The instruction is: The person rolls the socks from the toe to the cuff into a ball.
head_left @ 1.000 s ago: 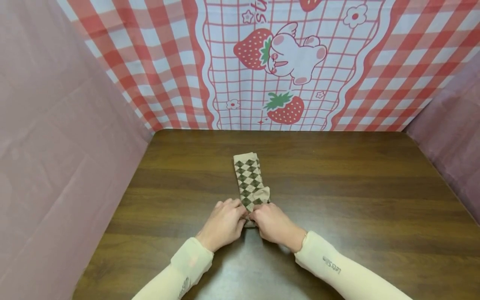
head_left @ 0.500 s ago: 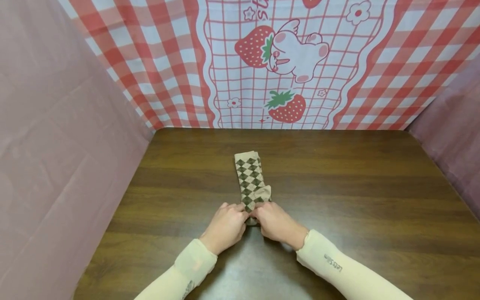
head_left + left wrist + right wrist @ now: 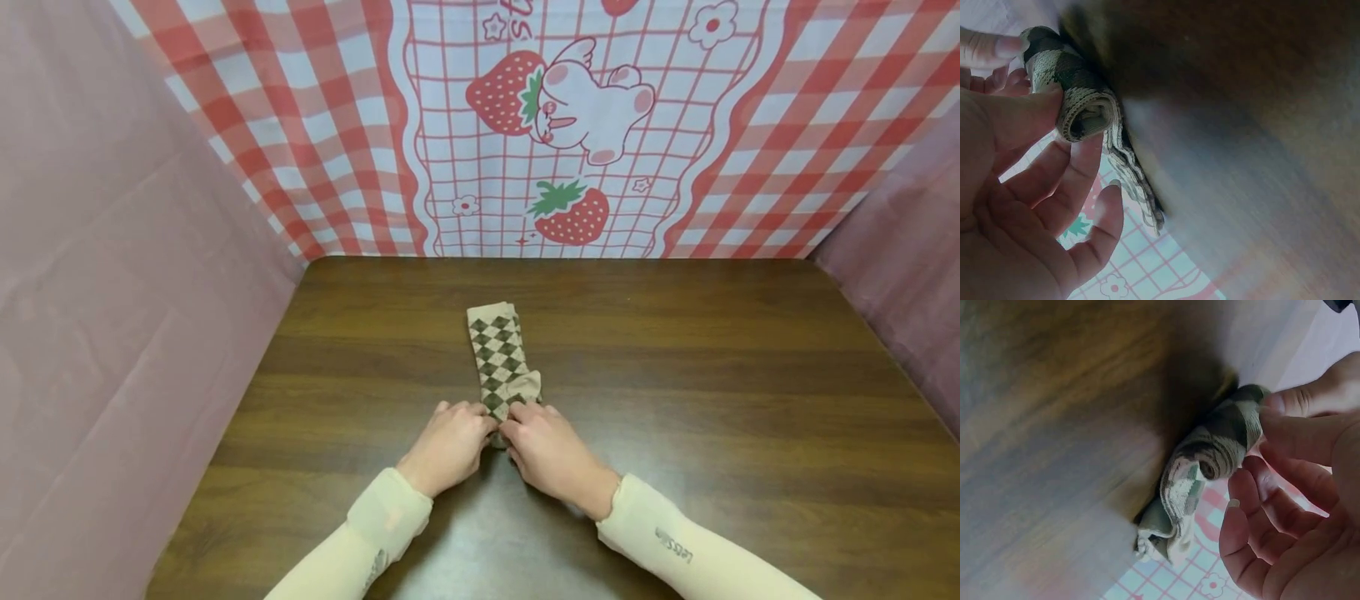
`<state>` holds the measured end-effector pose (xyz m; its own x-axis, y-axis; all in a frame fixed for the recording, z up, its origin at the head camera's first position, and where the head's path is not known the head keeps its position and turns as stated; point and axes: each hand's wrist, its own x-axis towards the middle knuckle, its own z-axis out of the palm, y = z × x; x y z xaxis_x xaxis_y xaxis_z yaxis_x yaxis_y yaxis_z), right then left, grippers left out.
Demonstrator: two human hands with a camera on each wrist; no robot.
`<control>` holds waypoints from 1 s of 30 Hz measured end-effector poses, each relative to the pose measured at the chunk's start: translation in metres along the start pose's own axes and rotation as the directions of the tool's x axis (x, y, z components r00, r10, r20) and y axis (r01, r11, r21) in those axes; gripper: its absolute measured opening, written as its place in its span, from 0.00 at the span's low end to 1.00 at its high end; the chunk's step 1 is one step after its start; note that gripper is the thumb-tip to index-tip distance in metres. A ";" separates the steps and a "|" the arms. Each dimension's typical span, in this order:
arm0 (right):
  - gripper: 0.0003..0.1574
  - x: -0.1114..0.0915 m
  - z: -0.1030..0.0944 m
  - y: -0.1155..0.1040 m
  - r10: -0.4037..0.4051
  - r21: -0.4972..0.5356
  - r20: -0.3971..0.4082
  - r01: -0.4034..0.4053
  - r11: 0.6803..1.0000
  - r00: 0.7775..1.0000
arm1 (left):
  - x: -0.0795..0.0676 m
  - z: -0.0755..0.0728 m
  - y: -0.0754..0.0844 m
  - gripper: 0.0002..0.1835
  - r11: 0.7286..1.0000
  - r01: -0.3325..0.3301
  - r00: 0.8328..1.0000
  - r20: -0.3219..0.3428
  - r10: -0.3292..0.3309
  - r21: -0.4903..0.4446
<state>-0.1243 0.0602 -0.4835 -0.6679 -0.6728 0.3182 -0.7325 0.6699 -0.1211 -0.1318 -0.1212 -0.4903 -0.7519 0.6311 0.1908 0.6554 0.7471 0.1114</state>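
Observation:
A pair of beige socks point(image 3: 497, 354) with dark green diamonds lies flat on the table, one on top of the other, cuffs toward the back. Their near end is wound into a tight roll point(image 3: 1079, 81), whose spiral edge shows in both wrist views. My left hand point(image 3: 450, 446) pinches the roll's left end, thumb on the near side and fingertips beneath. At the other end, my right hand point(image 3: 558, 458) holds the roll between thumb and fingers. A beige heel point(image 3: 525, 386) sticks out to the right, just beyond the right fingers. From the head view, the hands hide most of the roll.
The brown wooden table point(image 3: 712, 400) extends around the socks on all sides. Behind its far edge hangs a red-and-white checked cloth point(image 3: 322, 125) with strawberries. Pink cloth point(image 3: 112, 292) hangs along the left side, and more at the right.
Less of the socks' near end shows between my hands than a second ago. The right hand's fingers have shifted on the roll, while the cuffs stay in place.

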 end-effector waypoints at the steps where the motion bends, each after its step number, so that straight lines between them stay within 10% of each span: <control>1: 0.09 0.000 0.000 0.000 -0.004 -0.012 -0.004 0.004 1.000 1.000 | 0.001 0.000 0.000 0.03 1.000 0.008 1.000 0.006 -0.008 -0.007; 18: 0.07 0.006 0.006 0.010 -0.013 -0.030 0.011 0.014 0.999 1.000 | 0.006 -0.006 -0.004 0.05 0.987 0.102 0.993 0.072 -0.094 -0.127; 30: 0.12 0.009 0.005 0.015 -0.026 0.027 0.073 0.024 0.999 0.997 | -0.003 0.000 0.000 0.08 0.983 0.096 0.992 -0.062 -0.107 -0.156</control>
<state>-0.1416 0.0629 -0.4870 -0.6567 -0.7110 0.2514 -0.7515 0.6449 -0.1392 -0.1300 -0.1231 -0.4913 -0.8116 0.5336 0.2379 0.5833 0.7625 0.2799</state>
